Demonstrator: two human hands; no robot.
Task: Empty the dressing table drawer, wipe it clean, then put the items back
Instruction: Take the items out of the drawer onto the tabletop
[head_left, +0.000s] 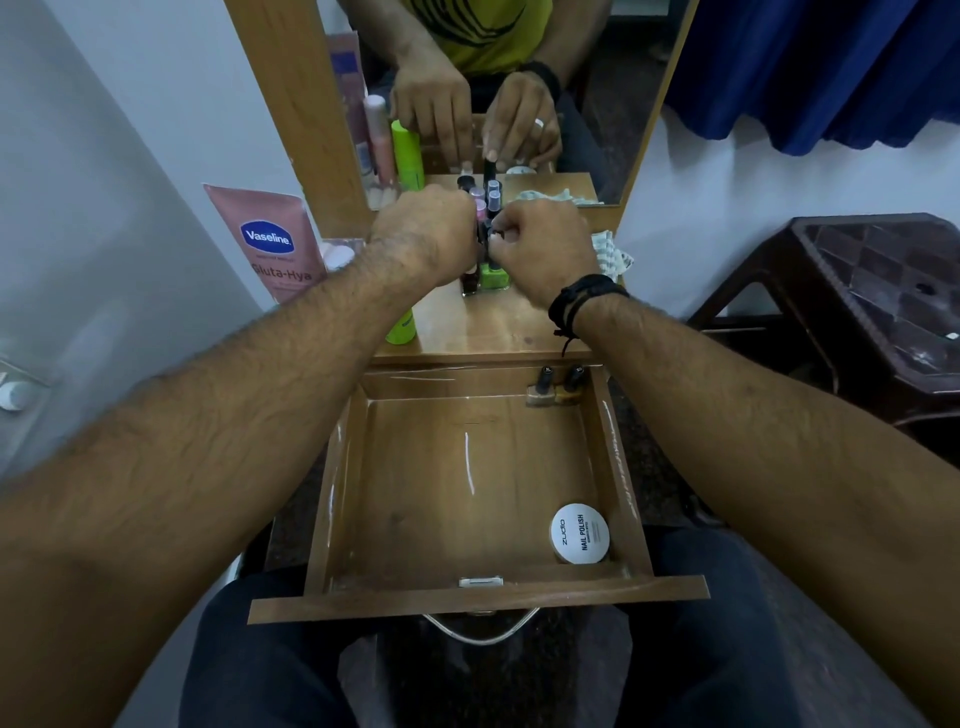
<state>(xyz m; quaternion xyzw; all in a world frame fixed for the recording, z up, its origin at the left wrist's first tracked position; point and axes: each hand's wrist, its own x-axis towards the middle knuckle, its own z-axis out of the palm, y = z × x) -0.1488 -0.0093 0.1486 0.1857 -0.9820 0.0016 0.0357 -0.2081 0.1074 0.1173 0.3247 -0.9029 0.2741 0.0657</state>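
drawer (467, 483) floor mostly open

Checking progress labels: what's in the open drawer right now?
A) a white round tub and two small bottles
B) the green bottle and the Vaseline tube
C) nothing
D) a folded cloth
A: the white tub sits near the front right corner of the drawer, and two small bottles stand at its back right; the other items are up on the tabletop.

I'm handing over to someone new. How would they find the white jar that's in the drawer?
Look into the open wooden drawer pulled out over the person's lap. In its near right corner sits a round white jar. It alone has a white lid printed NAIL POLISH; the two small bottles at the far wall have dark caps.
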